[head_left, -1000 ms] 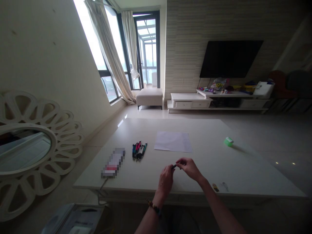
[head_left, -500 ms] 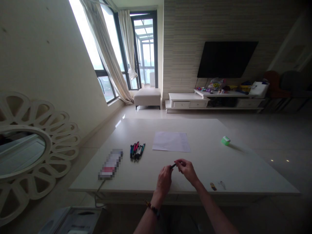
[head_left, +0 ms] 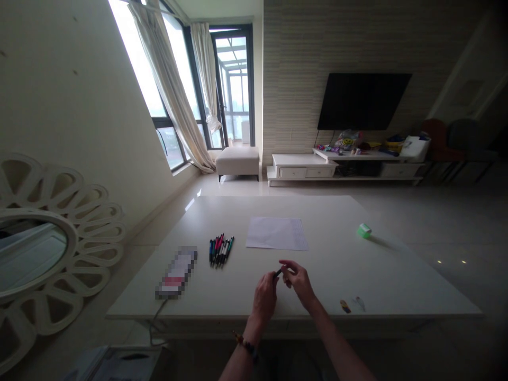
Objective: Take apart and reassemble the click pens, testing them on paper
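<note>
Above the near part of the white table [head_left: 333, 275], my left hand [head_left: 265, 296] is closed around a dark pen [head_left: 278, 273], whose end sticks out to the upper right. My right hand [head_left: 298, 280] is at that end, with its index finger stretched out and the other fingers loosely bent and apart. Its fingertips are very close to the pen; whether they touch it I cannot tell. A sheet of white paper [head_left: 275, 233] lies beyond my hands. Several pens [head_left: 220, 251] in dark, red, white and teal lie in a bunch to the left.
A pixelated phone-like device [head_left: 177, 272] with a cable lies at the table's left. A green and white small container [head_left: 364, 230] stands on the right. A small coloured piece [head_left: 345, 306] and a clear scrap [head_left: 359, 303] lie near the front edge.
My right hand's fingers have loosened from a pinch on the pen's end, and the index finger is now extended. My left hand still holds the pen. The view has shifted slightly.
</note>
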A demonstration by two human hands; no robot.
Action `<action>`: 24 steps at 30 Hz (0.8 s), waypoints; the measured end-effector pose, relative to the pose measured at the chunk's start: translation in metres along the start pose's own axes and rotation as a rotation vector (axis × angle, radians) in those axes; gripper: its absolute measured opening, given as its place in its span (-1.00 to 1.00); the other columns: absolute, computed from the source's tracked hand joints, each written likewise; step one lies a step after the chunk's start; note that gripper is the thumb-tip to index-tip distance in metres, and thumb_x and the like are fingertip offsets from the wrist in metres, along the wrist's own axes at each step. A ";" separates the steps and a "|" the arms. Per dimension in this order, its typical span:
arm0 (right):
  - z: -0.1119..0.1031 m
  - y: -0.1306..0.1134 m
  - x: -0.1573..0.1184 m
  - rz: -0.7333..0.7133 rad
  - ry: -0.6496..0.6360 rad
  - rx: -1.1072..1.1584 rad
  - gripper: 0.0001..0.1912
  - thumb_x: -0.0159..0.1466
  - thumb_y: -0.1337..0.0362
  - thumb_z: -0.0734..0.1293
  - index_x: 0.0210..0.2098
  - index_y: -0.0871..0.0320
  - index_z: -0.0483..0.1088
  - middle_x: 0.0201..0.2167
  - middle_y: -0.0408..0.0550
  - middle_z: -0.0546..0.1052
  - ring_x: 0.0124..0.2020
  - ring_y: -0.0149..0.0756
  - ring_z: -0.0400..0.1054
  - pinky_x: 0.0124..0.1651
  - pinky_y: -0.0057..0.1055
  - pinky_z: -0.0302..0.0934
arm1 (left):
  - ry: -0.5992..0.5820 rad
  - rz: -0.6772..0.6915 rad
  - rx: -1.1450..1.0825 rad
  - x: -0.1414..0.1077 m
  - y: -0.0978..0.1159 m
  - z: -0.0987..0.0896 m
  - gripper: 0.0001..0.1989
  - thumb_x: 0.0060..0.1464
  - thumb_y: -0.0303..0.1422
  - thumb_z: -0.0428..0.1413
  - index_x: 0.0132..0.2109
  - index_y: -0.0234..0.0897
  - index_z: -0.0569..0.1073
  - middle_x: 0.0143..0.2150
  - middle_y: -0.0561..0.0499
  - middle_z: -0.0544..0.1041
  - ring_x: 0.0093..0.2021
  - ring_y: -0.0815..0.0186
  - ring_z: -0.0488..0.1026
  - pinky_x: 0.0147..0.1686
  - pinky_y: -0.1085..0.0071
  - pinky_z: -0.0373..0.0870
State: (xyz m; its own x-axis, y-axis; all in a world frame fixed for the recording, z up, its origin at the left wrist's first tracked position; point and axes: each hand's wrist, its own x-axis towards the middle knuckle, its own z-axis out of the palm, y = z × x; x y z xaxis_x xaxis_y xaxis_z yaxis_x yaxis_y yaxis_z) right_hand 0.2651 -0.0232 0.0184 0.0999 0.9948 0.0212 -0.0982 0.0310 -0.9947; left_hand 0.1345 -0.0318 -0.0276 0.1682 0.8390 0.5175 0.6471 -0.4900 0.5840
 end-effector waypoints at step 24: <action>0.013 0.003 -0.008 -0.004 0.067 0.115 -0.59 -0.03 -0.02 0.41 -0.39 0.23 0.45 -0.63 -0.13 0.41 -0.69 -0.51 0.08 -0.63 -0.49 0.02 | -0.031 -0.055 -0.069 -0.001 -0.001 0.000 -0.82 0.20 -0.38 -0.14 -0.12 -0.22 0.31 -0.25 0.00 0.47 -0.24 0.33 0.43 -0.24 0.34 0.39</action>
State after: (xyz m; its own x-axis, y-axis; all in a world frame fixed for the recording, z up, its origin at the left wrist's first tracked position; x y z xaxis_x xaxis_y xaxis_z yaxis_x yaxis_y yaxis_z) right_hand 0.2509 -0.0301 0.0164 0.1656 0.9861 0.0147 -0.2101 0.0499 -0.9764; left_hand 0.1340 -0.0315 -0.0289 0.1571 0.8715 0.4646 0.6035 -0.4571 0.6533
